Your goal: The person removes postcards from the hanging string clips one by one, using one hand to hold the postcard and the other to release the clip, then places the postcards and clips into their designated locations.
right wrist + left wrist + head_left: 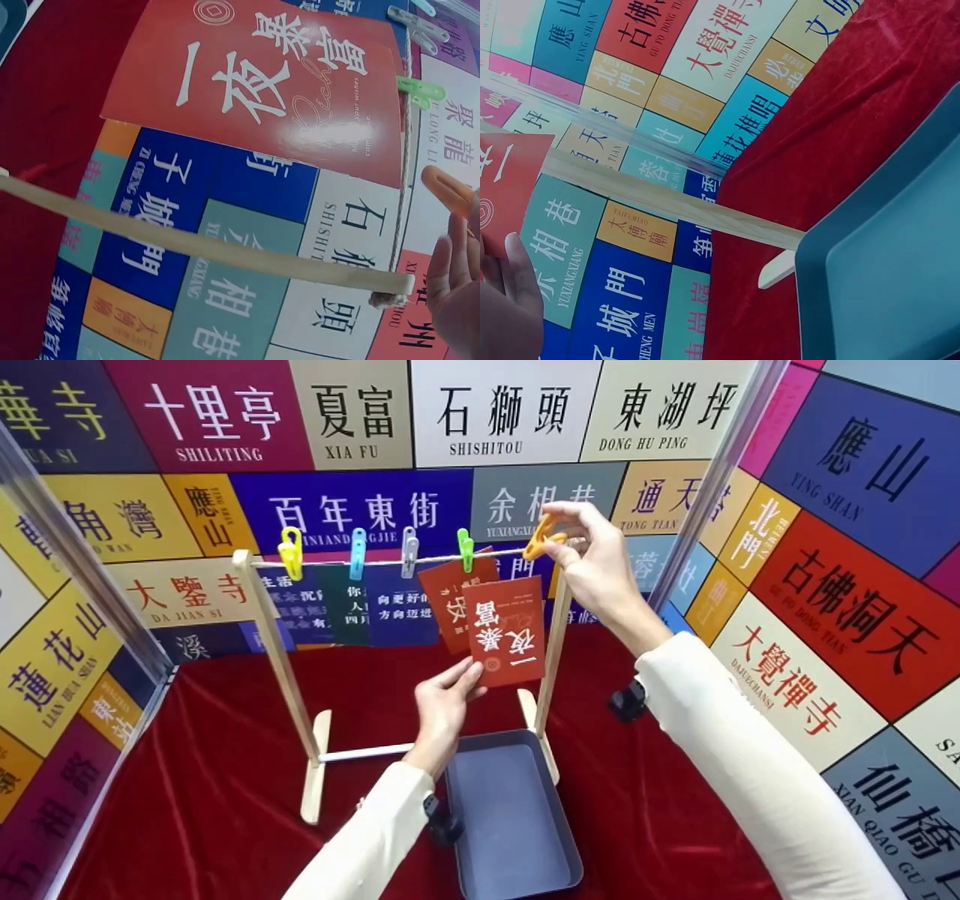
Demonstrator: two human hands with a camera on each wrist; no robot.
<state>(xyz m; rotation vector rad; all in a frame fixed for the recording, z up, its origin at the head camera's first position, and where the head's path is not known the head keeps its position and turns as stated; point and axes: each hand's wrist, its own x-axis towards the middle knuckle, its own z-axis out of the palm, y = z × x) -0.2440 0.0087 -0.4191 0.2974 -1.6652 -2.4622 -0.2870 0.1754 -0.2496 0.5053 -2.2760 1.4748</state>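
Observation:
My left hand [442, 709] pinches a red card [510, 652] with white Chinese characters by its lower left corner. That card is held up below the string [435, 559], overlapping another red card [442, 607] hanging from a green clothespin [466, 551]. With thumb and fingers my right hand [596, 547] pinches an orange clothespin [540, 540] close to the string's right end. In the right wrist view the orange clothespin [448, 191] shows beside the string, and the held card's lettered face is turned to the camera. The left wrist view catches only part of the card [510, 187].
Yellow [291, 553], blue [358, 553] and grey clothespins [409, 553] sit along the string, with dark printed cards [401, 615] below. A wooden frame [281, 660] carries the string. A grey tray [517, 810] stands on red cloth [225, 810]. Lettered panels surround the table.

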